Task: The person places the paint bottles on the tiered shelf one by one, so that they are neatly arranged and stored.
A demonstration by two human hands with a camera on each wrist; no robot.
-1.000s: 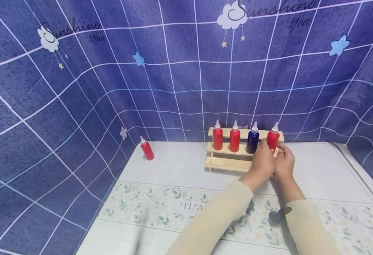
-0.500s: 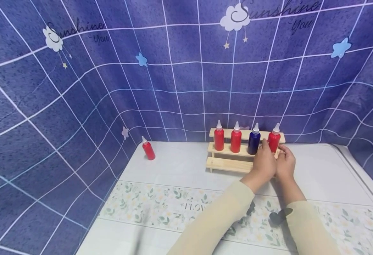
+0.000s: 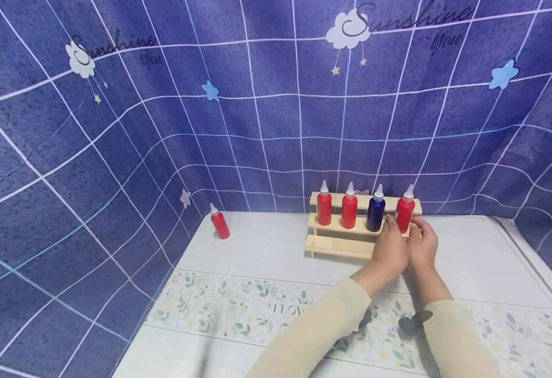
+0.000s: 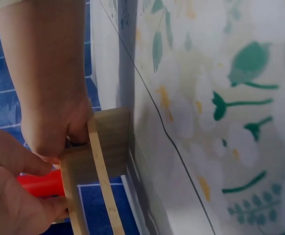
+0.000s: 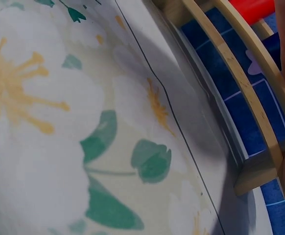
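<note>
On the right end of the wooden tiered rack (image 3: 339,245), a red squeeze bottle (image 3: 404,214) with a white nozzle cap stands upright on the middle tier. My left hand (image 3: 389,249) holds its lower left side. In the left wrist view, thumb and finger straddle the red bottle (image 4: 39,185) close to the shelf. At the bottle's lower right my right hand (image 3: 422,245) holds it with curled fingers, against the rack's end. Both hands partly hide the lower tier. Left of them on the same tier stand a dark blue bottle (image 3: 375,214) and two red bottles (image 3: 324,209).
Another red bottle (image 3: 220,224) stands on the table by the left wall. A white cover with a floral band (image 3: 219,304) lies over the table. Blue gridded cloth (image 3: 276,115) hangs behind the rack and along the left side.
The fingers of both hands have slid slightly lower on the right-hand red bottle, so more of its base shows. The other bottles stay put; the head view has shifted a little.
</note>
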